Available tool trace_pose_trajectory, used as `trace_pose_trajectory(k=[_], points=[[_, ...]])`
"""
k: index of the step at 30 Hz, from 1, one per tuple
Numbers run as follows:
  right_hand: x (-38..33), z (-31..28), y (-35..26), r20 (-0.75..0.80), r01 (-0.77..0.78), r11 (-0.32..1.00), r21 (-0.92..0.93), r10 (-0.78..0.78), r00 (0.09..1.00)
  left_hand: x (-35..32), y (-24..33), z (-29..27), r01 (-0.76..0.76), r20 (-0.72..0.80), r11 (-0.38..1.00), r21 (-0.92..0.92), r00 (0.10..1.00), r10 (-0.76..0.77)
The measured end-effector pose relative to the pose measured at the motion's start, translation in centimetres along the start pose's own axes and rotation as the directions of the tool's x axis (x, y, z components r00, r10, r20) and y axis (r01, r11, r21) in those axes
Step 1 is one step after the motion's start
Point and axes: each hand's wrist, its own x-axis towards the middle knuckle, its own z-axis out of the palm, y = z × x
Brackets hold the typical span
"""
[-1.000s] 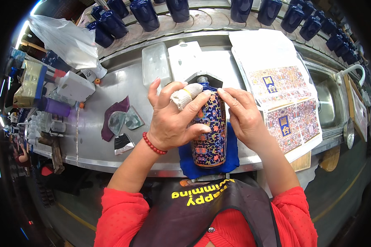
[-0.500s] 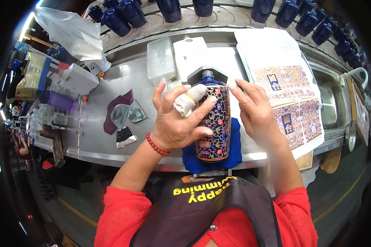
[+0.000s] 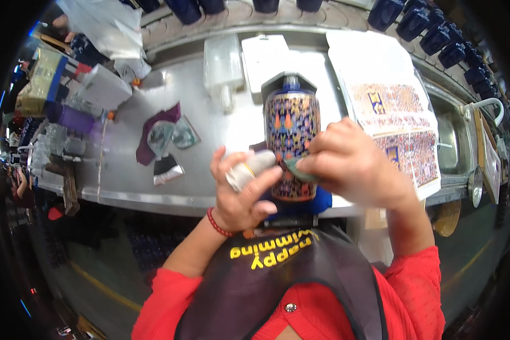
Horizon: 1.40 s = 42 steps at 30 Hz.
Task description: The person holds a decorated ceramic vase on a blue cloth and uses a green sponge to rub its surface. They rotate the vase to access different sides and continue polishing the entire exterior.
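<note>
One patterned bottle (image 3: pixel 292 126), one red bracelet (image 3: pixel 214 223), one faucet (image 3: pixel 488 102)
</note>
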Motion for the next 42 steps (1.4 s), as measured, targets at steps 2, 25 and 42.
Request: trace_pose_trajectory(k=[2,25,42], points=[[0.0,0.0,0.2,-0.079,-0.084,0.968,0.237,0.106,0.991,-0.9,-0.2,0.4,0.083,-0.032,0.994,-0.064,0.996,-0.086],[-8.6,4.2,-3.8,-0.136,-0.237,0.962,0.134,0.254,0.958,-3.9,2.6,2.1,0.009,0.005,0.991,0.136,1.000,-0.010],[-8.2,4.7,-3.6,-0.250,-0.053,0.996,0.076,0.070,0.966,-1.5,2.0,3.1,0.100,0.053,0.989,0.113,0.993,-0.106]])
